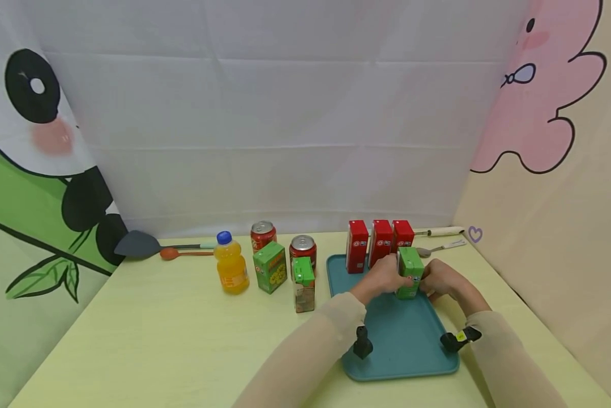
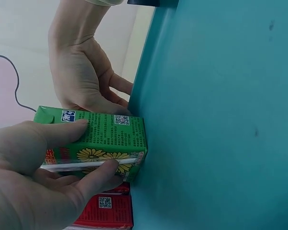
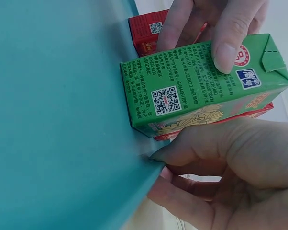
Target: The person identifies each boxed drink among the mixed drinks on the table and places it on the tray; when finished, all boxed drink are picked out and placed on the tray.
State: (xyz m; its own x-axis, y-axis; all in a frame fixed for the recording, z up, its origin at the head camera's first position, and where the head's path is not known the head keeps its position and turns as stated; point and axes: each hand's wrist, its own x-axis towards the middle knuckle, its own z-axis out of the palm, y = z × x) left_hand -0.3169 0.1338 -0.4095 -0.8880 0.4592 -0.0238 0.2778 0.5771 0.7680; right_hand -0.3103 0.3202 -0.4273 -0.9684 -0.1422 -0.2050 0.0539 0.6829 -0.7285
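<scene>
My left hand (image 1: 385, 275) grips a green drink carton (image 1: 410, 267) upright on the far right part of the teal tray (image 1: 394, 345). In the left wrist view its thumb lies on the printed side of the carton, and the fingers reach round the side with the straw. My right hand (image 3: 239, 167) pinches the tray's right rim close by the carton, thumb on top and fingers beneath. Behind the green carton, three red cartons (image 1: 357, 247) stand in a row along the tray's far end; the left hand partly hides them.
Left of the tray stand two more green cartons (image 1: 270, 267), two red cans (image 1: 263, 236) and an orange juice bottle (image 1: 231, 266). A grey spatula (image 1: 137, 245) and a red spoon (image 1: 170, 254) lie at the back left. Behind the tray on the right lies a fork (image 1: 441, 248).
</scene>
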